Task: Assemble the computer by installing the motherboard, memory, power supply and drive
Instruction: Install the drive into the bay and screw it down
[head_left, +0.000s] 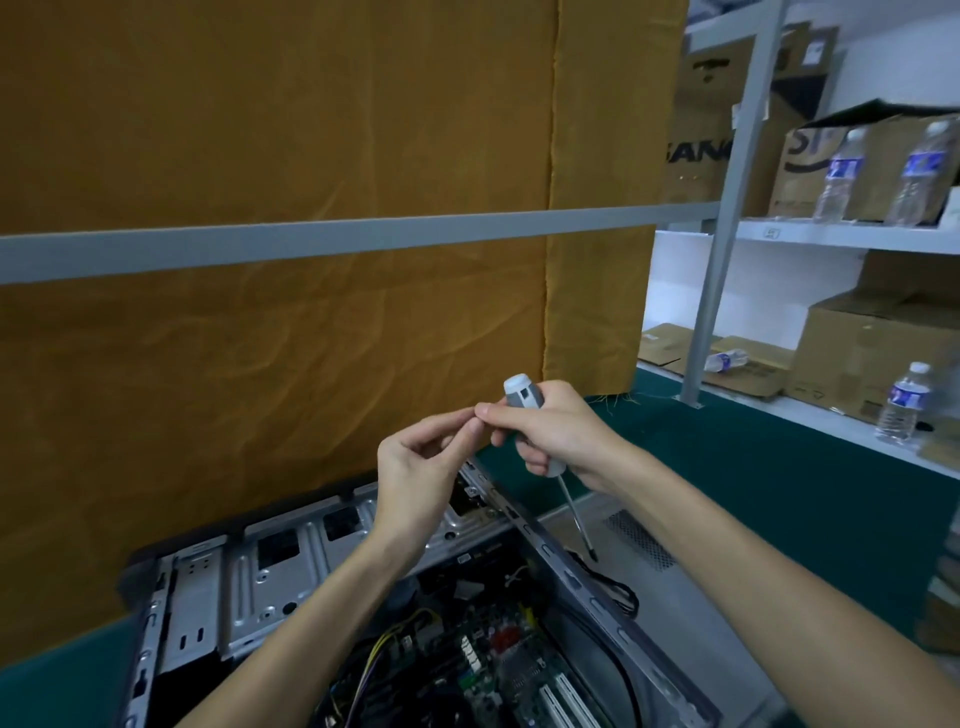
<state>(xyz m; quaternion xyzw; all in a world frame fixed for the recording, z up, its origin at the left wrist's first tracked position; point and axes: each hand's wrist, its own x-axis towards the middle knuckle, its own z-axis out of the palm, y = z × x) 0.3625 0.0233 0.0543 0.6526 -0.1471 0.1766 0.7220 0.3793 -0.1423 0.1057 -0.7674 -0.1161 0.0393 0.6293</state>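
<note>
An open computer case (249, 577) lies on its side on the green bench, metal drive bays at its far end. Inside sits the motherboard (498, 670) with white slots and yellow and black cables. Above the case, my right hand (556, 431) grips a screwdriver (524, 397) with a grey and white handle, its shaft (576, 514) pointing down toward the case edge. My left hand (421, 467) is raised beside it with curled fingers; its fingertips meet my right thumb tip, pinching something too small to make out.
An orange cloth (291, 156) hangs behind the bench across a grey rail (311, 241). A grey side panel (639, 540) lies to the right of the case. Shelves at right hold cardboard boxes (878, 358) and water bottles (904, 402).
</note>
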